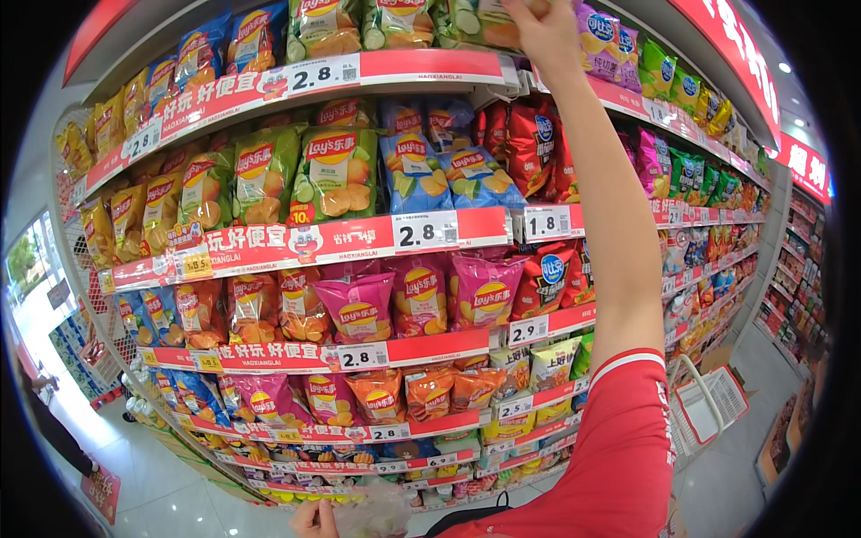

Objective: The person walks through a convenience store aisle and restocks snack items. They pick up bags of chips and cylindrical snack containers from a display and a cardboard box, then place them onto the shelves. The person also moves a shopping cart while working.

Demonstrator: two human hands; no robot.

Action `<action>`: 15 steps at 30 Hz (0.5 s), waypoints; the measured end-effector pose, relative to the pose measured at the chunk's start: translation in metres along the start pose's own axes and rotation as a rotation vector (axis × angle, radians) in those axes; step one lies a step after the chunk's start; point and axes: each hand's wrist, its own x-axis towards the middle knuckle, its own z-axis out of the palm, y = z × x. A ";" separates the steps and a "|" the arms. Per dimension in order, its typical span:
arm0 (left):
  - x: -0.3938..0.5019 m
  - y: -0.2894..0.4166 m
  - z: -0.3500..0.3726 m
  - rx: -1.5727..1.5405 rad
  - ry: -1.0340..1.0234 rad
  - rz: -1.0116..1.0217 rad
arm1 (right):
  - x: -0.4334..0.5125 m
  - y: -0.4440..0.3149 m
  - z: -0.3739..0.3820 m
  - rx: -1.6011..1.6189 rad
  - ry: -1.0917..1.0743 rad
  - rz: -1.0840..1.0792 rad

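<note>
My right hand (545, 30) is raised to the top shelf, at the right end of a row of green Lay's chip bags (464, 23); its fingertips are cut by the upper edge, and whether they grip a bag cannot be told. Purple chip bags (599, 44) stand just right of it. Low in the view, my left hand (315, 519) has its fingers closed at the edge of a crumpled clear plastic bag (373, 512). Below the raised arm, blue Lay's bags (414, 171) and red chip bags (531, 151) stand on the second shelf.
Shelf edges with red and white price strips (430, 232) curve across the view. A wire mesh panel (101, 316) closes the left end. At the right, a white shopping basket (713, 403) with a raised handle is near the floor. Part of a person (60, 430) shows at far left.
</note>
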 end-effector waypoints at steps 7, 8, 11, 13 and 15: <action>0.007 0.000 0.001 0.046 0.102 0.065 | 0.041 0.098 0.020 -0.396 0.003 0.248; 0.006 -0.003 0.000 0.049 0.110 0.054 | 0.043 0.110 0.023 -0.416 0.013 0.259; 0.003 -0.010 -0.003 0.059 0.125 0.004 | 0.043 0.129 0.030 -0.324 -0.041 0.279; 0.002 -0.014 -0.005 0.058 0.134 -0.020 | 0.039 0.130 0.029 -0.308 -0.085 0.293; 0.002 -0.018 -0.006 0.054 0.133 -0.032 | 0.034 0.125 0.024 -0.309 -0.132 0.176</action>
